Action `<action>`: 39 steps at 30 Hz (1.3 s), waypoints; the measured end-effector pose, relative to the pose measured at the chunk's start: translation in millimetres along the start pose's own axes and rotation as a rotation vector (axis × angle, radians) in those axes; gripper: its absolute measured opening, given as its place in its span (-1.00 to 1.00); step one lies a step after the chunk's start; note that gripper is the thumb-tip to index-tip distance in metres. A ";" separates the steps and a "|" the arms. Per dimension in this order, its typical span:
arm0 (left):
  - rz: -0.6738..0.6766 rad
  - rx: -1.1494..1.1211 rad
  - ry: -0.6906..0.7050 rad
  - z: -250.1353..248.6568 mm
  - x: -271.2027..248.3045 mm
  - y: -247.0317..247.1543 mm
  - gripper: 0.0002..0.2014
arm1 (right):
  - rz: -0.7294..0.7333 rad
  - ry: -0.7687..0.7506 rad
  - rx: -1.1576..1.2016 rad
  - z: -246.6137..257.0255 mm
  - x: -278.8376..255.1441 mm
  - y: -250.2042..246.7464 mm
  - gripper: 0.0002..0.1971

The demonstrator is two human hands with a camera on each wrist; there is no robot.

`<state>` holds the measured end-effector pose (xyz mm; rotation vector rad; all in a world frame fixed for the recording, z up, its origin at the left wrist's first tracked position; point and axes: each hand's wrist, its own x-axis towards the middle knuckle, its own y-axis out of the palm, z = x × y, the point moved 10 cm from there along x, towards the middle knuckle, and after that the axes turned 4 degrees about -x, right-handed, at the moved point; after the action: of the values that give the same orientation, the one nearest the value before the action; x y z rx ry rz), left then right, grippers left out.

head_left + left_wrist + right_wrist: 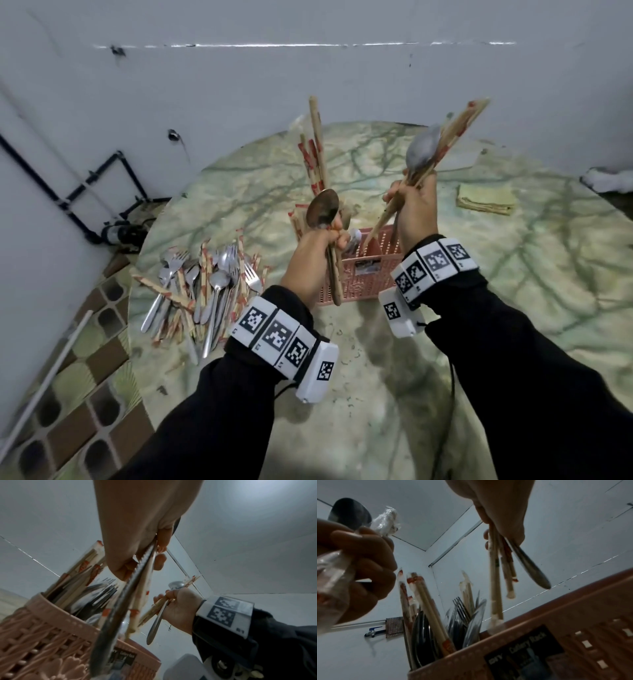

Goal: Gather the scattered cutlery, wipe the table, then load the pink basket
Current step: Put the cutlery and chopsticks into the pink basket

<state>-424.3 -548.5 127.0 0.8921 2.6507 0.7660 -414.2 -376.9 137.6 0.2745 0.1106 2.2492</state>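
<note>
Above a pink woven plastic basket (366,274) on a marbled table (513,274), left hand (313,260) gripping a steel spoon (322,209) and wrapped chopsticks, right hand (416,212) clutching another spoon (423,150) with chopsticks (455,126).

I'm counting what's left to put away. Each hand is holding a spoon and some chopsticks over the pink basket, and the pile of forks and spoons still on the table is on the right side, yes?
Nearly. The pile of forks and spoons lies on the left side of the table, as the head view shows. The rest holds: the left hand and right hand each hold a spoon and chopsticks over the pink basket.
</note>
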 end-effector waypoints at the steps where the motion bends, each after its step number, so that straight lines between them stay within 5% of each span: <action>1: -0.008 0.006 0.005 1.7 0.8 -1.9 -0.70 | 0.004 -0.004 -0.004 -0.4 0.6 1.0 -0.65; 12: -0.038 0.070 0.026 9.3 8.5 -6.2 -0.71 | 0.098 0.051 0.072 -28.1 -0.8 23.9 -0.69; 21: -0.063 0.022 0.012 13.6 13.0 -9.1 -0.70 | 0.314 0.123 -0.234 -53.7 -7.5 21.1 -0.85; 28: -0.099 0.137 0.022 21.7 14.8 -11.6 -0.74 | 0.294 0.126 -0.277 -41.8 -5.0 0.5 -0.49; 31: -0.097 0.226 0.052 17.0 9.8 -6.4 -0.75 | 0.250 -0.081 -0.386 -8.2 -15.6 -5.7 -0.28; 34: -0.014 0.401 0.104 13.4 7.1 11.6 -0.78 | 0.400 -0.221 -0.389 17.8 -45.0 11.5 -0.41; 36: 0.078 0.439 0.128 15.1 4.8 27.7 -0.69 | 0.620 -0.136 -0.321 10.3 -66.9 31.2 -0.57; 39: 0.122 0.565 0.159 23.9 3.5 33.8 -0.41 | 0.598 -0.066 -0.236 2.2 -67.8 26.7 -0.70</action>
<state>-401.4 -513.9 125.4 1.1719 3.0355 0.0958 -391.8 -446.1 133.5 0.2787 -0.3100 2.8077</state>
